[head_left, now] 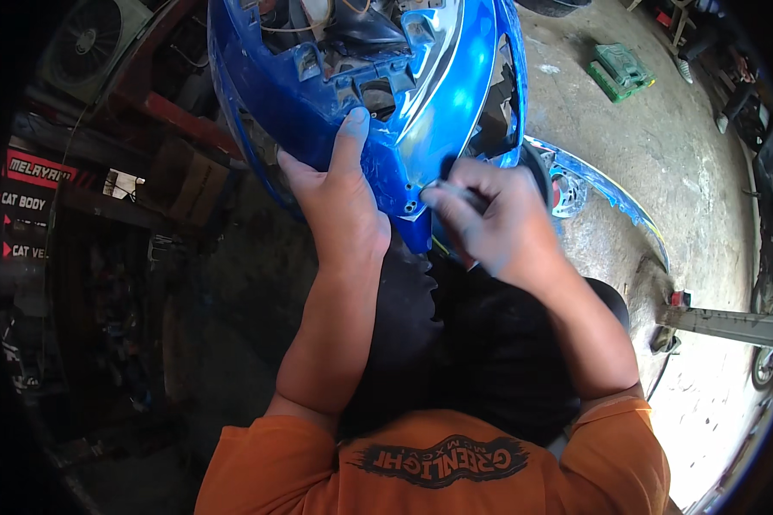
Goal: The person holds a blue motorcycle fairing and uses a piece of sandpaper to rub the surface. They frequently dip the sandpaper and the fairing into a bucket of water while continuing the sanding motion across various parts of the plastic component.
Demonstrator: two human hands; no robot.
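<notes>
1. While the left hand (343, 206) steadies a blue motorcycle body panel (451, 112), its thumb stands upright on the painted surface beside the cut-out edge; the other fingers wrap the left flank, mostly out of sight, so the hand clasps the panel.
2. The right hand (502, 219) is blurred, its thumb and forefinger drawn together at the panel's narrow lower end, the remaining fingers curled in; I cannot tell whether anything small is pinched between them.
3. Just left of those right fingertips sit small screw holes (410, 207) in the panel's tip.
4. The panel lies ahead of the person, its tip pointing back toward the body, with white striping along the right side and scuffed, dusty paint; dark parts and thin orange-brown cables (322, 21) show through its upper opening.
5. Beneath the forearms is a lap in dark trousers (507, 335), and nearest the camera an orange T-shirt (447, 481) with a black print.
6. To the right, on the stained concrete floor (696, 172), lie a curved blue trim piece (631, 210) and, farther off, a green plastic case (623, 70).
7. A metal beam (730, 326) crosses the right edge; on the shadowed left are a caged fan (86, 41) and a red-and-black sign (39, 167).
</notes>
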